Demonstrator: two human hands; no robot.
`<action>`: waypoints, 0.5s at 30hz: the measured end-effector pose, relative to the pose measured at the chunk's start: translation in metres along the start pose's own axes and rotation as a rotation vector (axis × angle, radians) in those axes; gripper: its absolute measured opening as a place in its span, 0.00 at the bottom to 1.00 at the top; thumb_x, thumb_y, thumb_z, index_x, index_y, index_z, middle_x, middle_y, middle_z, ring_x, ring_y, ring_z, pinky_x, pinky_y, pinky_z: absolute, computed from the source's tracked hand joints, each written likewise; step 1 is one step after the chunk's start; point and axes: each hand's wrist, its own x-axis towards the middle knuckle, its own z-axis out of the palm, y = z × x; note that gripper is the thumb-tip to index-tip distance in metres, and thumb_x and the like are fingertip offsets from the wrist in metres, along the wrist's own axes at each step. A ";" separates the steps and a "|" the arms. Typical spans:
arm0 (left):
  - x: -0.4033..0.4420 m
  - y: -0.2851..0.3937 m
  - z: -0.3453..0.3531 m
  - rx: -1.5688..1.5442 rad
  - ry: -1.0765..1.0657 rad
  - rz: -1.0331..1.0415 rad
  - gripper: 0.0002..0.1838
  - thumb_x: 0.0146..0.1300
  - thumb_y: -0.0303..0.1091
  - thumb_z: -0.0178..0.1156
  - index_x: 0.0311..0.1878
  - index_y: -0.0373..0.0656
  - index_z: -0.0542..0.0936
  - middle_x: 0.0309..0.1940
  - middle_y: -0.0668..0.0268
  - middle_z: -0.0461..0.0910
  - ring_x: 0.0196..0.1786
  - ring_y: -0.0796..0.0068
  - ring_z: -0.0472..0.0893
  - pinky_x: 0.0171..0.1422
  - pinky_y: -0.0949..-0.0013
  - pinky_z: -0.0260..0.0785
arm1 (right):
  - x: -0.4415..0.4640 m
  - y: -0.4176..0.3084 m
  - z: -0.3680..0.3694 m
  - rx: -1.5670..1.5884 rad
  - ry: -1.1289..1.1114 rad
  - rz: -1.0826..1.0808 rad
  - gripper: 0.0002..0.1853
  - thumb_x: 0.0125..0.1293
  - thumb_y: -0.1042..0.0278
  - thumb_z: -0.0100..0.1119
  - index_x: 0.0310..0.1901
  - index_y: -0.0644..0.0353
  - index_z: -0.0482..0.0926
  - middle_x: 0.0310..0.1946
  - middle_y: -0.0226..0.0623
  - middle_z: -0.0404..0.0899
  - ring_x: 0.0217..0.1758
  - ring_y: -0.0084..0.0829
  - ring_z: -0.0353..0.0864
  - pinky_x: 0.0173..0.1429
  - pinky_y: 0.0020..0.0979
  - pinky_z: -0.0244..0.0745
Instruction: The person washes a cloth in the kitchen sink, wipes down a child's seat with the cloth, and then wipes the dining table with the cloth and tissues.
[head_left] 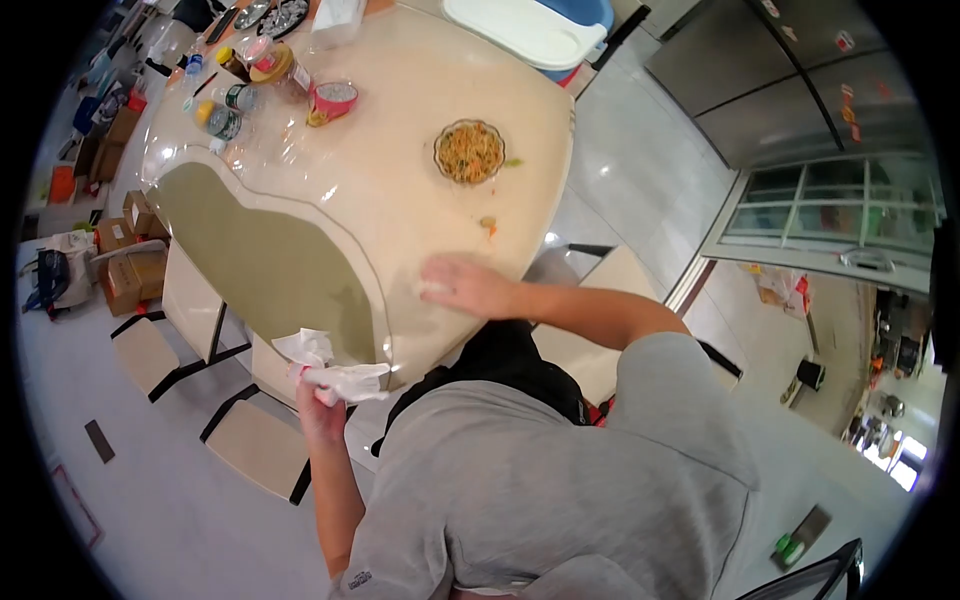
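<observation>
In my left hand (pixel 322 408), closed and held over the table's near left edge, is a soft white pack of tissues (pixel 350 382) with a loose sheet sticking up from it. My right hand (pixel 465 286) is on the tabletop, slightly blurred, its fingers over a small white tissue (pixel 434 288). Beyond that hand, some food scraps (pixel 488 226) lie on the table. Farther off stands a glass bowl (pixel 469 152) full of shredded food, with a green scrap (pixel 514 162) beside it.
Bottles (pixel 218 119), a lidded jar (pixel 287 73) and a pink container (pixel 334 99) stand on the table's far left. A white tray (pixel 535 30) is at the far edge. Chairs (pixel 258 440) surround the table; cardboard boxes (pixel 135 277) lie beyond. A steel refrigerator (pixel 770 75) stands right.
</observation>
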 end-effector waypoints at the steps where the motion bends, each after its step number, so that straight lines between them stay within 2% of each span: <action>1: 0.021 -0.006 -0.011 0.091 -0.060 0.038 0.20 0.65 0.29 0.60 0.59 0.41 0.71 0.43 0.66 0.79 0.38 0.74 0.81 0.44 0.68 0.79 | -0.005 0.010 0.000 -0.063 -0.029 -0.167 0.22 0.67 0.67 0.54 0.63 0.53 0.75 0.68 0.47 0.68 0.73 0.52 0.66 0.77 0.48 0.60; 3: 0.039 -0.018 -0.002 0.176 -0.046 0.046 0.18 0.65 0.27 0.60 0.57 0.41 0.72 0.41 0.67 0.78 0.36 0.77 0.79 0.42 0.70 0.77 | 0.009 -0.006 -0.035 -0.344 -0.115 -0.150 0.26 0.62 0.62 0.59 0.63 0.53 0.75 0.68 0.49 0.69 0.73 0.54 0.65 0.77 0.55 0.57; 4: 0.042 -0.024 0.003 0.252 -0.046 0.048 0.16 0.65 0.25 0.60 0.55 0.42 0.72 0.39 0.69 0.77 0.35 0.80 0.78 0.40 0.73 0.76 | 0.013 -0.012 -0.049 -0.328 -0.129 -0.159 0.26 0.62 0.62 0.59 0.63 0.53 0.75 0.68 0.49 0.69 0.73 0.54 0.65 0.77 0.55 0.57; 5: 0.045 -0.025 0.012 0.224 -0.053 0.039 0.13 0.64 0.24 0.61 0.50 0.44 0.71 0.36 0.70 0.75 0.34 0.80 0.77 0.37 0.74 0.75 | 0.019 -0.018 -0.062 -0.179 -0.154 -0.166 0.29 0.60 0.60 0.62 0.65 0.55 0.73 0.69 0.51 0.67 0.75 0.56 0.62 0.78 0.55 0.56; 6: 0.043 -0.027 0.019 0.213 -0.030 0.046 0.13 0.64 0.24 0.61 0.50 0.44 0.71 0.36 0.70 0.75 0.34 0.80 0.77 0.37 0.74 0.75 | 0.027 -0.019 -0.072 -0.033 -0.182 -0.177 0.32 0.58 0.59 0.64 0.66 0.57 0.72 0.69 0.53 0.65 0.76 0.57 0.60 0.78 0.56 0.55; 7: 0.038 -0.028 0.032 0.209 0.014 0.067 0.12 0.64 0.24 0.60 0.48 0.44 0.71 0.35 0.70 0.75 0.33 0.81 0.77 0.35 0.74 0.74 | 0.035 -0.007 -0.084 -0.023 -0.201 -0.199 0.32 0.58 0.59 0.64 0.66 0.57 0.72 0.69 0.53 0.65 0.76 0.57 0.60 0.78 0.56 0.55; 8: 0.034 -0.028 0.040 0.202 0.060 0.090 0.11 0.64 0.24 0.60 0.47 0.45 0.71 0.34 0.70 0.74 0.32 0.81 0.76 0.33 0.74 0.73 | 0.047 0.016 -0.101 -0.166 -0.112 -0.152 0.36 0.59 0.57 0.65 0.68 0.60 0.68 0.70 0.55 0.64 0.75 0.58 0.59 0.77 0.57 0.54; 9: 0.031 -0.029 0.040 0.185 0.090 0.105 0.11 0.64 0.24 0.60 0.47 0.45 0.71 0.34 0.70 0.74 0.32 0.81 0.76 0.33 0.74 0.73 | 0.062 0.026 -0.117 -0.295 -0.026 0.004 0.41 0.57 0.55 0.68 0.71 0.62 0.64 0.70 0.57 0.63 0.75 0.59 0.59 0.77 0.56 0.54; 10: 0.026 -0.028 0.036 0.166 0.080 0.085 0.11 0.63 0.23 0.60 0.46 0.45 0.71 0.33 0.70 0.74 0.32 0.81 0.76 0.34 0.74 0.74 | 0.076 0.037 -0.132 -0.413 0.041 0.171 0.47 0.55 0.53 0.70 0.73 0.64 0.60 0.69 0.59 0.61 0.74 0.59 0.58 0.76 0.56 0.55; 11: 0.022 -0.024 0.036 0.147 0.066 0.070 0.11 0.63 0.23 0.60 0.45 0.45 0.72 0.32 0.70 0.74 0.32 0.81 0.76 0.35 0.73 0.74 | 0.092 0.039 -0.147 -0.519 0.105 0.451 0.53 0.51 0.51 0.74 0.74 0.66 0.57 0.69 0.61 0.60 0.74 0.59 0.57 0.74 0.55 0.57; 12: 0.019 -0.024 0.039 0.133 0.091 0.091 0.11 0.63 0.23 0.60 0.45 0.45 0.72 0.32 0.70 0.74 0.32 0.81 0.76 0.35 0.73 0.74 | 0.099 0.050 -0.152 -0.509 0.096 0.419 0.53 0.51 0.51 0.74 0.74 0.66 0.57 0.69 0.61 0.60 0.74 0.59 0.57 0.74 0.55 0.57; 14: 0.009 -0.024 0.054 0.062 0.234 0.101 0.09 0.62 0.22 0.60 0.43 0.45 0.72 0.32 0.71 0.74 0.32 0.80 0.76 0.38 0.72 0.75 | 0.112 0.065 -0.159 -0.501 -0.037 0.484 0.63 0.44 0.45 0.78 0.76 0.65 0.51 0.65 0.59 0.61 0.71 0.57 0.59 0.75 0.57 0.53; 15: 0.013 -0.031 0.031 0.057 0.180 0.091 0.08 0.65 0.27 0.59 0.45 0.47 0.72 0.29 0.70 0.72 0.31 0.75 0.76 0.40 0.63 0.76 | 0.114 0.066 -0.158 -0.496 -0.050 0.462 0.63 0.44 0.45 0.78 0.76 0.65 0.51 0.65 0.59 0.61 0.71 0.57 0.59 0.75 0.57 0.53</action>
